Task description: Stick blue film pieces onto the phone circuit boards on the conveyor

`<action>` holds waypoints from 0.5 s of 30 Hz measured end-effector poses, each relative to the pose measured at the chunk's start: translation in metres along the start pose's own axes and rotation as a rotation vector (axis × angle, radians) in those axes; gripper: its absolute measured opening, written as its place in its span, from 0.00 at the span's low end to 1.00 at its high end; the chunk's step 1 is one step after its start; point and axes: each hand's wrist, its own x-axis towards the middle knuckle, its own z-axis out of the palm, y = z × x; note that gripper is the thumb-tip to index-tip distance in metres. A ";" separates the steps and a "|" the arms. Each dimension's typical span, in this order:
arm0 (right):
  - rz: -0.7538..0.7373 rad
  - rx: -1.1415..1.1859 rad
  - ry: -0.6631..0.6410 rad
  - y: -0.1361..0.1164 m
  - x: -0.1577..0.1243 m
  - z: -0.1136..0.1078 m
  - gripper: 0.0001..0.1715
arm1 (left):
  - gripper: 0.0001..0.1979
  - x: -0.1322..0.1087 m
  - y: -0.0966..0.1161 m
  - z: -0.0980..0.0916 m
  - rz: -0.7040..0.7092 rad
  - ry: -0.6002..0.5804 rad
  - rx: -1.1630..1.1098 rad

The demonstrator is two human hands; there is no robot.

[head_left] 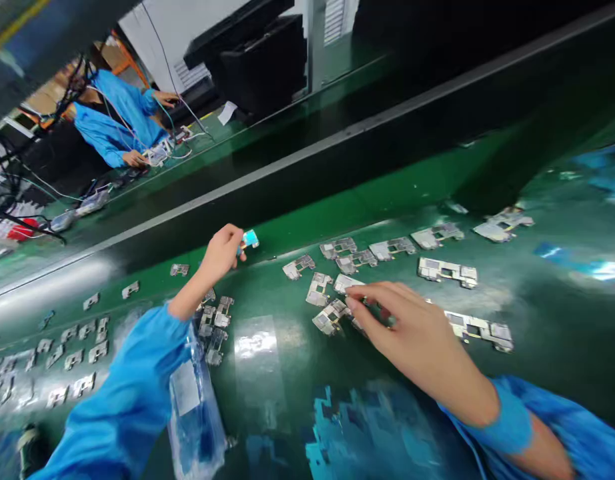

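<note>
My left hand (222,252) reaches out over the green belt (287,373), its fingers pinched on a small metal part with a blue sheen (249,239). My right hand (402,327) lies low over a cluster of silvery metal parts (327,300), fingers together and touching one of them (331,315); whether it grips the part is hidden. Both arms wear blue sleeves.
Several more metal parts lie in rows at the left (72,353) and scattered at the right (447,270). A clear plastic bag (195,400) lies under my left forearm. Beyond a dark rail (337,143), another person in blue (117,117) works among cables.
</note>
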 end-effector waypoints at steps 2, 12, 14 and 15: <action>-0.130 -0.107 -0.081 0.007 0.001 0.007 0.13 | 0.14 0.028 0.013 0.019 0.015 0.007 0.021; -0.214 -0.305 -0.196 0.029 -0.022 0.035 0.23 | 0.16 -0.048 0.021 -0.010 0.056 0.071 0.059; -0.111 -0.156 -0.262 0.021 -0.022 0.033 0.19 | 0.15 -0.109 0.023 -0.008 0.065 -0.012 -0.040; -0.024 -0.052 -0.319 0.014 -0.021 0.031 0.16 | 0.16 -0.139 0.025 -0.003 0.076 -0.070 -0.092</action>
